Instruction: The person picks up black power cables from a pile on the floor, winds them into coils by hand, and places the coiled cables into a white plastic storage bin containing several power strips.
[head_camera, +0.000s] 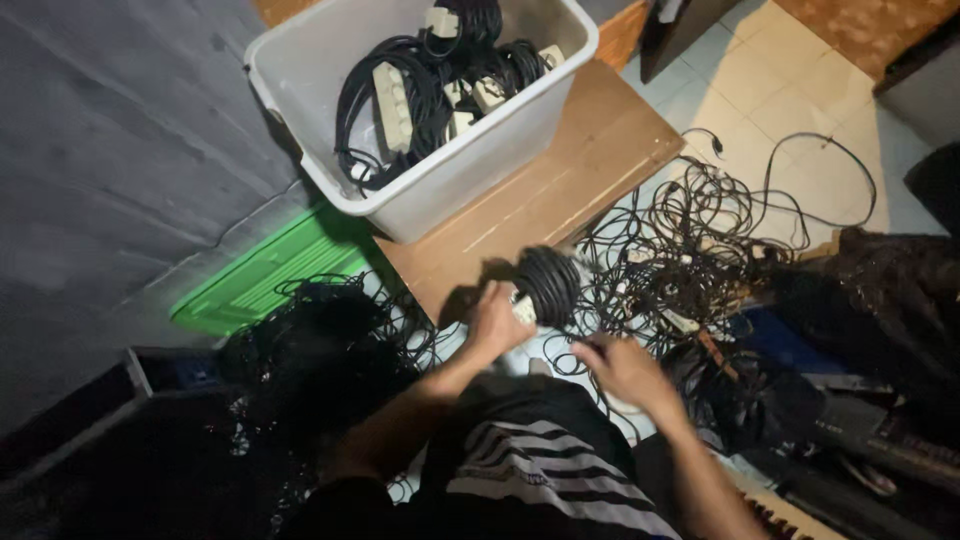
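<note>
Coiled black cable (546, 285) — gripped by left hand (497, 322); right hand (625, 368) beside it.

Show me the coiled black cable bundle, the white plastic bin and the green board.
coiled black cable bundle (547, 285), head view, middle of the coil.
white plastic bin (470, 165), head view, its front wall.
green board (270, 270), head view, its ribbed top.
</note>
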